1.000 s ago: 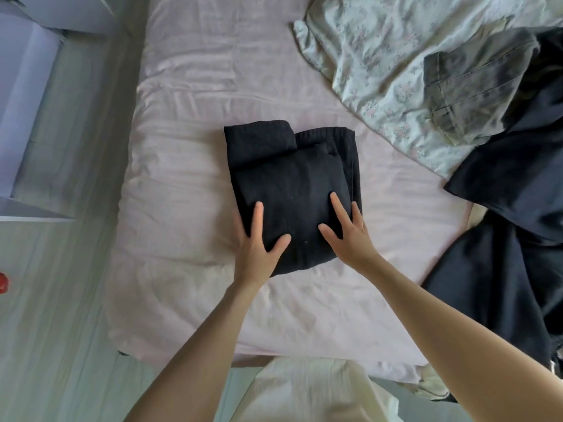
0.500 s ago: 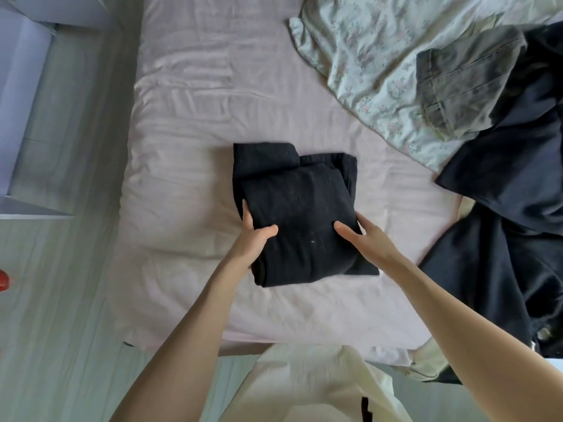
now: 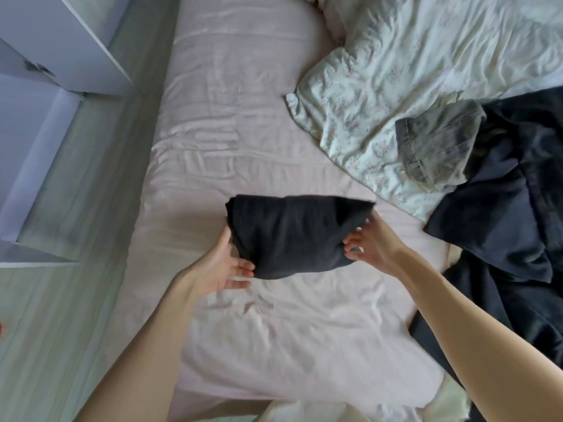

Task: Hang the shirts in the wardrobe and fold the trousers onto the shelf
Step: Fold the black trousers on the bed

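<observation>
Now the left hand [image 3: 224,266] and right hand [image 3: 370,243] each grip an end of the folded black trousers [image 3: 294,236], fingers curled under, lifting the bundle just above the bed [image 3: 243,117], probably so the fold survives the carry to the shelf.

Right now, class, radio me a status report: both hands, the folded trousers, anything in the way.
Left hand and right hand grip folded black trousers at either end. Bundle above pink sheet. Dark clothes piled right, clear of it.
</observation>
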Demonstrator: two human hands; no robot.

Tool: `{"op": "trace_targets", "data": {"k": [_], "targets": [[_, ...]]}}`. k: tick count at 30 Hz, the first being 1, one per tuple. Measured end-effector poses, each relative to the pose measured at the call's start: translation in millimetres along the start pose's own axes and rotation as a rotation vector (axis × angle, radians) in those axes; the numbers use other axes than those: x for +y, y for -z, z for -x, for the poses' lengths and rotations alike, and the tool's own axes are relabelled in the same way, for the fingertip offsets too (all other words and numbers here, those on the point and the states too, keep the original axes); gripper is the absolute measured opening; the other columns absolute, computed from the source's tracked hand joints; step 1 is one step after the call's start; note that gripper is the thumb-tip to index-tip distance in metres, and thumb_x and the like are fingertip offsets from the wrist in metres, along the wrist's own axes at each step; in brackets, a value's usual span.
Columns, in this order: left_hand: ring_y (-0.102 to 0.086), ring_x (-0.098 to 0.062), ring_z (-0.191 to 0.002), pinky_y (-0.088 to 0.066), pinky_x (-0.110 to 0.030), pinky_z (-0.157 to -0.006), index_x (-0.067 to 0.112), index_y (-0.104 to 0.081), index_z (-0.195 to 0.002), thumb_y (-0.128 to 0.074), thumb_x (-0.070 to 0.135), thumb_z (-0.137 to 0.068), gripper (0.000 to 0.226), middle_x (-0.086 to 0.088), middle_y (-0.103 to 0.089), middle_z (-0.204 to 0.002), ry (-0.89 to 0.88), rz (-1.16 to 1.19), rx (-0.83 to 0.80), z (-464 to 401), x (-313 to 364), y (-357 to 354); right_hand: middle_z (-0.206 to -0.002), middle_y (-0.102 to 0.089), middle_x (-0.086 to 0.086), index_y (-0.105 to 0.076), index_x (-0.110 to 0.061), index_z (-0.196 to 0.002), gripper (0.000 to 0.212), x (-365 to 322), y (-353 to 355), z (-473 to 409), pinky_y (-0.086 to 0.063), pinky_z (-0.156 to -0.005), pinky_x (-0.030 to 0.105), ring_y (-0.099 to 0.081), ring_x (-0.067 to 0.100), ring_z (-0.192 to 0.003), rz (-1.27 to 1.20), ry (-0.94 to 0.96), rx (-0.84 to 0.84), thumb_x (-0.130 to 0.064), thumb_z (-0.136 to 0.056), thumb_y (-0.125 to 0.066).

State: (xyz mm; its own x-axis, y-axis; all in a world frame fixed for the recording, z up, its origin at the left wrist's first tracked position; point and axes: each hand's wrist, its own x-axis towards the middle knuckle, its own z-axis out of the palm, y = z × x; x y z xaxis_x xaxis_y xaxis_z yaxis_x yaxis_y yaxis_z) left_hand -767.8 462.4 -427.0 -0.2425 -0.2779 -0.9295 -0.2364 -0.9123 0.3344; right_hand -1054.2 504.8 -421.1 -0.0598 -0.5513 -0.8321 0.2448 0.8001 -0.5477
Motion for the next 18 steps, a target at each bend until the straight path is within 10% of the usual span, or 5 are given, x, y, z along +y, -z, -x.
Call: {"op": "trace_targets", "data": {"k": [4, 10, 15, 18], "targets": [[-0.057, -0.009, -0.077, -0.049, -0.022, -0.059, 0.026, -0.055, -0.104, -0.049, 0.087, -0.052, 0.080, 0.007, -0.059, -0.090, -0.219, -0.044, 0.283, -32, 16, -17, -0.083, -0.054, 0.000, -0.055, -0.016, -0.093, 0.072, -8, -17, -36, -0.041, -0.078, 0.032, -0.052, 0.014, -0.077, 0.230, 0.045, 0.151, -0.077, -0.082, -0.020], [-0.038, -0.031, -0.124, -0.041, -0.044, -0.102, 0.028, -0.041, -0.133, -0.058, 0.076, -0.066, 0.084, -0.006, -0.035, -0.137, -0.056, -0.183, 0.617, -77, 11, -38, -0.139, -0.031, 0.004, -0.027, -0.047, -0.140, 0.067, 25, -34, -72, -0.027, -0.111, 0.046, -0.029, 0.029, -0.132, 0.525, 0.108, 0.189, -0.067, -0.078, -0.047], [-0.047, -0.026, -0.123, -0.042, -0.045, -0.102, 0.029, -0.034, -0.140, -0.071, 0.063, -0.067, 0.089, 0.000, -0.043, -0.140, -0.101, 0.200, 0.457, -82, -6, -43, -0.146, -0.031, -0.001, -0.020, -0.034, -0.143, 0.082, 39, -41, -82, -0.020, -0.112, 0.048, -0.021, 0.027, -0.137, 0.681, 0.080, 0.362, -0.068, -0.075, -0.053], [-0.055, -0.021, -0.116, -0.044, -0.040, -0.102, 0.023, -0.047, -0.133, -0.077, 0.051, -0.068, 0.077, 0.001, -0.057, -0.129, -0.155, 0.188, 0.372, -80, -5, -33, -0.126, -0.048, -0.009, -0.035, -0.034, -0.125, 0.066, 40, -40, -82, -0.045, -0.089, 0.038, -0.048, 0.017, -0.115, 0.207, 0.030, 0.181, -0.062, -0.072, -0.064]]}}
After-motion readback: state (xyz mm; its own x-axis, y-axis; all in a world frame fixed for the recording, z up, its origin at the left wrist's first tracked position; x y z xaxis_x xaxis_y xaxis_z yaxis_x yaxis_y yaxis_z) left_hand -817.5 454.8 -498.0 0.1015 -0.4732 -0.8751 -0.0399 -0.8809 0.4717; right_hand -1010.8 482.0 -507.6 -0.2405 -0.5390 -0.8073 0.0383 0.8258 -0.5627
